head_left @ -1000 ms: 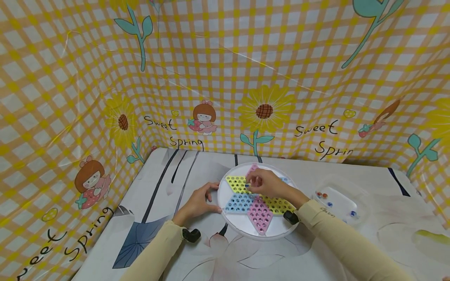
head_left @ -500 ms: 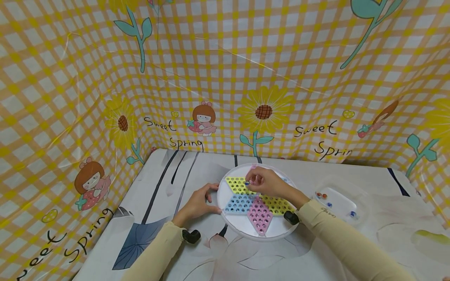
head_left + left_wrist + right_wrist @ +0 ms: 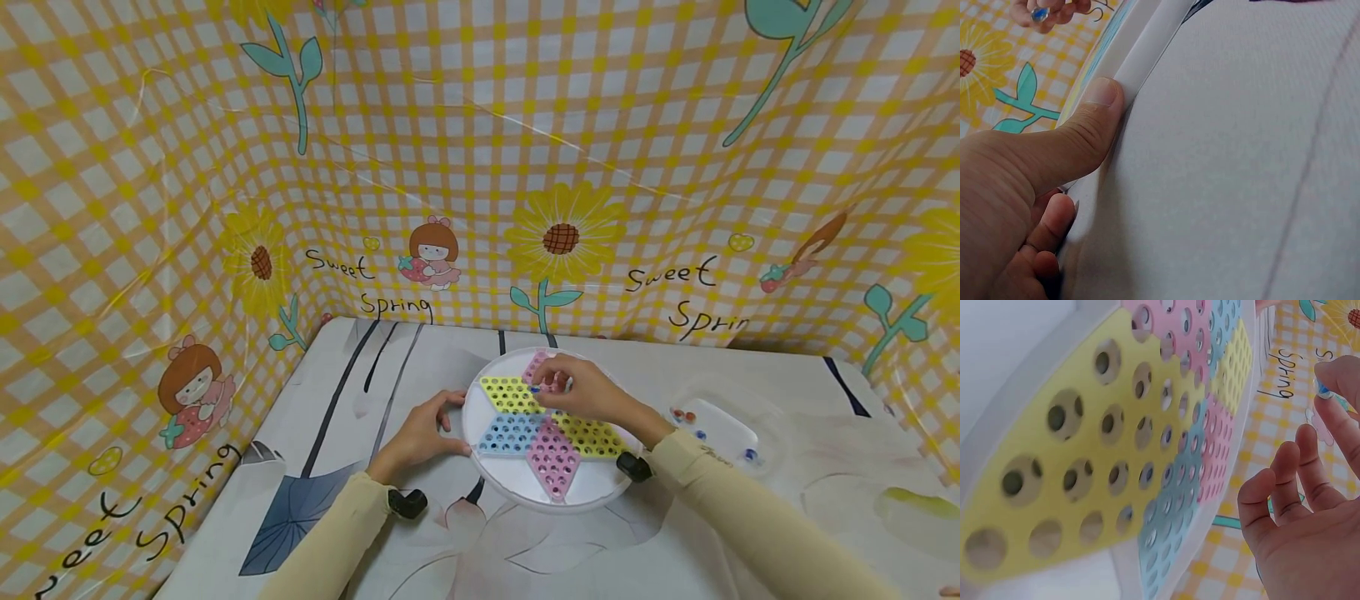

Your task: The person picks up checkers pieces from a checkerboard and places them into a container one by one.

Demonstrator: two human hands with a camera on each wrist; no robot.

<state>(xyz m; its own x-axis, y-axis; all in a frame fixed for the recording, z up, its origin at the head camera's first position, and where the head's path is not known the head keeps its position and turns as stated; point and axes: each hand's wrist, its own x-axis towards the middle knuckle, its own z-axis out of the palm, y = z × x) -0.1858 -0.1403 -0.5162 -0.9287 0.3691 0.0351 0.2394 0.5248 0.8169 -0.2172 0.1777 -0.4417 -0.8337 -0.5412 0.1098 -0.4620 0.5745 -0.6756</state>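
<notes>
A round white Chinese checkers board with a star of pink, yellow and blue holed sections lies on the table. My left hand holds its left rim; in the left wrist view the thumb presses on the rim's side, with curled fingers lower down. Over the far part of the star, my right hand pinches a blue and clear marble between thumb and index finger. The other fingers are loosely bent. This hand covers part of the board's far right sections.
Right of the board stands a clear plastic tray with several red and blue marbles. A checked yellow cloth hangs behind and to the left of the table. The table wears a pale flower-printed cover.
My right hand and forearm have shifted slightly to the right with the marble, showing more of the far pink section. My left hand stays on the rim.
</notes>
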